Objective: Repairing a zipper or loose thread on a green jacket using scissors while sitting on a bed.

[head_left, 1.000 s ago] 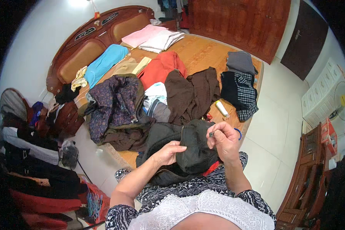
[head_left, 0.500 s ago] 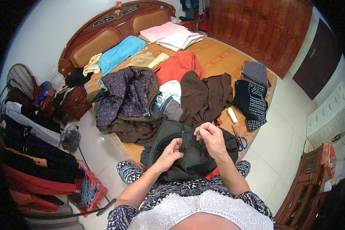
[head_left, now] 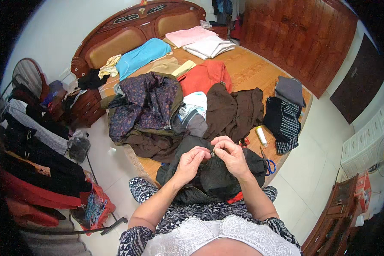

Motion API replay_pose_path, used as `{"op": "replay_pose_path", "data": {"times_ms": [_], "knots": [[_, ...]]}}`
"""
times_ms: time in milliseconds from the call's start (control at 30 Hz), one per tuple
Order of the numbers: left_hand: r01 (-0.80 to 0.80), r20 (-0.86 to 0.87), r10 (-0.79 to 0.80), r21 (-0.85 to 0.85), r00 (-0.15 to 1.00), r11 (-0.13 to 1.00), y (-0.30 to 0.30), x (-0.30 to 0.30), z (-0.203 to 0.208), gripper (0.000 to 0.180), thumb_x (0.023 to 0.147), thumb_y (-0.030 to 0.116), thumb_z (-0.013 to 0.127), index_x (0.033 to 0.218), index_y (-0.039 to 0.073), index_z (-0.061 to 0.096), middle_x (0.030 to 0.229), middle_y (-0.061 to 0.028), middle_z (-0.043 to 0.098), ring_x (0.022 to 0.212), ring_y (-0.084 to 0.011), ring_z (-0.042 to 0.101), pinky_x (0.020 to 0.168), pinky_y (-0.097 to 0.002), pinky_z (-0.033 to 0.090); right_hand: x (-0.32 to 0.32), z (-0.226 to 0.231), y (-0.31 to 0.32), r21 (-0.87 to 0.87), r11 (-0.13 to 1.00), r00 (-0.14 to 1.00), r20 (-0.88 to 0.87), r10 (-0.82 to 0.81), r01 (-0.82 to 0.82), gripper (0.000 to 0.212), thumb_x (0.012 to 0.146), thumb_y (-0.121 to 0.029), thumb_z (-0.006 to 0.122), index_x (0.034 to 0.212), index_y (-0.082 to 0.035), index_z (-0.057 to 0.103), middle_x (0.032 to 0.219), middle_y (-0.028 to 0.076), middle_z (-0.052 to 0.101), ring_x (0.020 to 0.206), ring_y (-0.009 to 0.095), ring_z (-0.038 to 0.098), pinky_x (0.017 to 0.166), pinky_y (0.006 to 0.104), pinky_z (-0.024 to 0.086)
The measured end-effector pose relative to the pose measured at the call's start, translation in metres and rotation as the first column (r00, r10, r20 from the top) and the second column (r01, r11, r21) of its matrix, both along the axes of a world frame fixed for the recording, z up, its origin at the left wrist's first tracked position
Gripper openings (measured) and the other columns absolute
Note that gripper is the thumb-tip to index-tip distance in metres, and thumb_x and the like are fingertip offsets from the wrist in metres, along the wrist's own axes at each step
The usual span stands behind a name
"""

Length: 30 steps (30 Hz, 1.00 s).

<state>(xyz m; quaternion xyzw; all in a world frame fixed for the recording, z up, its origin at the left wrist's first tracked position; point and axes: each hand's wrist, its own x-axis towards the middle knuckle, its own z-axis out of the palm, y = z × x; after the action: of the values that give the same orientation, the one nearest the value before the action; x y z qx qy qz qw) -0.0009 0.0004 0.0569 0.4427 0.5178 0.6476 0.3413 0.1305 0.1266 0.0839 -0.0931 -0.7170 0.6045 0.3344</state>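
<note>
My left hand [head_left: 191, 161] and my right hand [head_left: 231, 154] meet over the dark grey garment [head_left: 213, 179], which lies bunched at the near edge of the bed [head_left: 243, 72] and spills onto my lap. The fingertips of both hands are pinched together on one small spot of the garment's cloth, thumbs pressed to forefingers; whatever sits between them is too small to make out, and my own knuckles hide the exact grip. The lower part of the garment is cut off behind my forearms. On the bed just right of the garment lie blue-handled scissors [head_left: 267, 162], partly tucked under its fold, and a little beyond them a small white tube [head_left: 261, 135]. Just past the garment a brown garment [head_left: 234, 109] spreads out, with a purple patterned jacket [head_left: 145, 104] to its left and a checked cloth [head_left: 283, 121] to its right. A scrap of red shows under the garment's near edge, unclear what.
</note>
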Motion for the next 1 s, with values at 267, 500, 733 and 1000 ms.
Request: {"op": "replay_pose_path", "data": {"times_ms": [267, 500, 733, 1000], "knots": [[0.045, 0.087, -0.036, -0.113, 0.996, 0.993, -0.001, 0.004, 0.015, 0.019, 0.093, 0.016, 0.056, 0.097, -0.002, 0.061, 0.091, -0.0013, 0.059, 0.082, -0.0080, 0.053, 0.076, -0.0234, 0.044, -0.005, 0.002, 0.001, 0.261, 0.965, 0.998, 0.044, -0.033, 0.021, 0.006, 0.080, -0.007, 0.062, 0.081, -0.001, 0.060, 0.100, 0.009, 0.059, 0.098, 0.022, 0.052, 0.088, 0.0338, 0.040], [0.020, 0.088, -0.013, -0.077, 0.996, 0.997, 0.000, 0.002, 0.007, 0.010, 0.089, 0.010, 0.061, 0.091, 0.000, 0.062, 0.082, 0.0040, 0.057, 0.074, -0.0026, 0.047, 0.064, -0.0186, 0.039, -0.011, 0.005, 0.003, 0.203, 0.977, 0.995, 0.096, 0.040, -0.059, 0.006, 0.079, -0.006, 0.062, 0.081, -0.001, 0.061, 0.096, 0.008, 0.060, 0.095, 0.021, 0.053, 0.087, 0.0341, 0.041], [0.051, 0.398, -0.006, -0.101, 0.917, 0.994, 0.000, 0.002, 0.007, 0.012, 0.089, 0.014, 0.060, 0.087, 0.003, 0.063, 0.082, -0.0025, 0.064, 0.074, -0.0099, 0.058, 0.070, -0.0248, 0.047, -0.006, -0.005, 0.007, -0.098, 0.994, 0.985, 0.162, 0.052, -0.037, 0.016, 0.090, -0.014, 0.054, 0.097, -0.001, 0.059, 0.092, 0.008, 0.063, 0.086, 0.020, 0.058, 0.080, 0.0333, 0.045], [-0.001, 0.717, 0.034, -0.047, 0.696, 0.999, -0.001, 0.002, -0.012, 0.013, 0.088, 0.013, 0.059, 0.087, 0.002, 0.064, 0.080, -0.0064, 0.066, 0.068, -0.0134, 0.061, 0.064, -0.0271, 0.050, 0.009, -0.040, 0.023, 0.383, 0.909, 0.969, 0.236, 0.074, -0.162, 0.025, 0.084, -0.018, 0.061, 0.101, 0.001, 0.060, 0.103, 0.011, 0.060, 0.103, 0.023, 0.054, 0.092, 0.0329, 0.040]]}}
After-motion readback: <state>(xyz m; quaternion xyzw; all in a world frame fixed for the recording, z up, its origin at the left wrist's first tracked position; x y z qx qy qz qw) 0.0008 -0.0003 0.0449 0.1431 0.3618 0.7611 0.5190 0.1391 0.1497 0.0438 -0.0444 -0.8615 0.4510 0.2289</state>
